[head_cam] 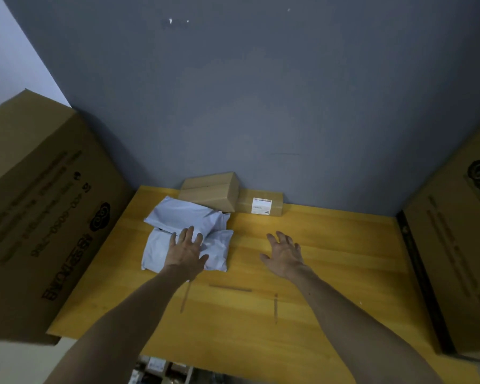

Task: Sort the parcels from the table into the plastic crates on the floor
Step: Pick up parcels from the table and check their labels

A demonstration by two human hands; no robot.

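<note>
A: Item one, far left: large printed carton (39, 206), standing against the surface (330, 259). Not for sorting, I judge.

B: Item two?

A: Two pale poly mailers. The upper poly mailer (182, 216) overlaps the lower poly mailer (154, 250). The left hand (185, 253) lies flat on the lower one, fingers straight and spread, gripping nothing.

B: Best handling?

A: The film looks slick and limp. Curl the fingers under its near edge, or bunch the slack, and do not lift from the flat. Check that the upper mailer does not drag along.

B: Behind them?

A: Tilted cardboard box (209, 194), propped at the wall; beside it, a labelled cardboard box (261, 206) lying flat.

B: Next right?

A: The right hand (284, 256), fingers apart and lightly bent, above bare wood, holding nothing. It is free to support the mailer's sagging end.

B: Last?

A: A second large carton (455, 259), far right. The crates cannot be made out; only blurred shapes show below the near edge.
</note>
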